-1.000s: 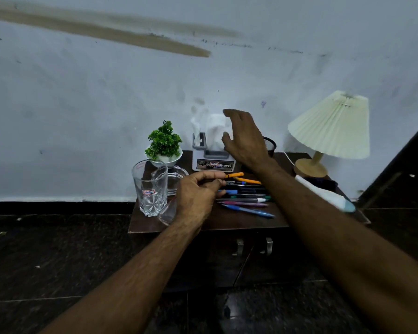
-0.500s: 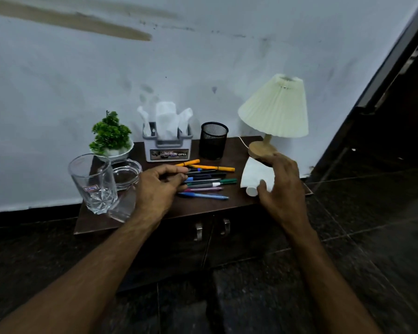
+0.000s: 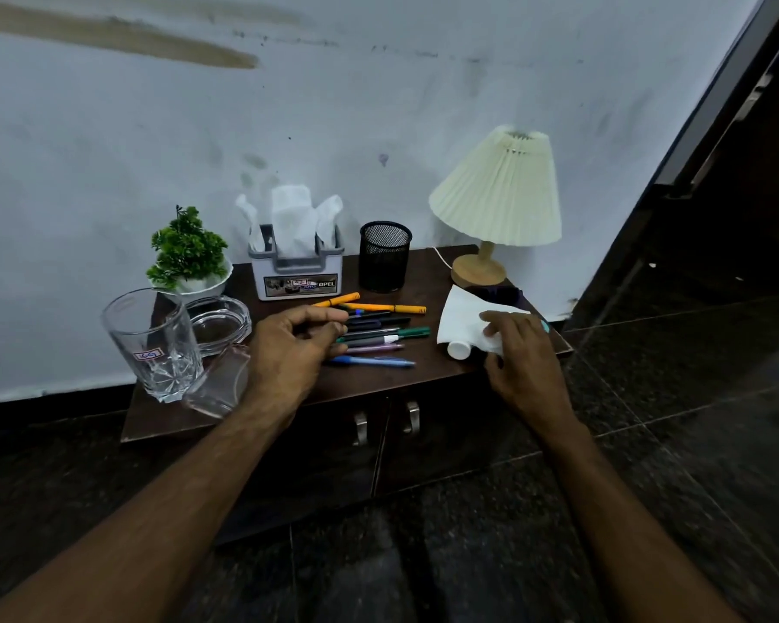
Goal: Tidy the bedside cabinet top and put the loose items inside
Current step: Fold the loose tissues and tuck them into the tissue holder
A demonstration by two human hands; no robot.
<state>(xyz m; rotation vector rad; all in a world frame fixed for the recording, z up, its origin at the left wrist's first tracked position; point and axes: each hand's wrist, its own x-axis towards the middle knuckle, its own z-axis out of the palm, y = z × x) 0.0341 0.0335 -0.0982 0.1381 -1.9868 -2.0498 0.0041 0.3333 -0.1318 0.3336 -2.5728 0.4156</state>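
Your left grip sits over the left ends of a bundle of coloured plastic pens, fingers and thumb curled narrowly round those ends while the pens lie flat on the dark brown wooden bedside cabinet. Two orange ones lie at the back of the bundle and a blue one nearest you. Your right grip holds a white squeeze tube with a white cap at the right end of the cabinet top: fingers curled over it, thumb below, the cap pointing towards you and resting on the wood. A dark object lies just behind the tube; you cannot tell what it is.

At the left edge a clear cut-glass tumbler stands upright, with a clear glass ashtray just beside it and a second clear glass lying tilted against your left wrist. Along the wall stand a small green plant in a white bowl, a grey tissue holder stuffed with white tissues, a black mesh pen cup and a lamp with a cream pleated shade on a round wooden base. Both cabinet doors are closed, their two metal handles side by side.
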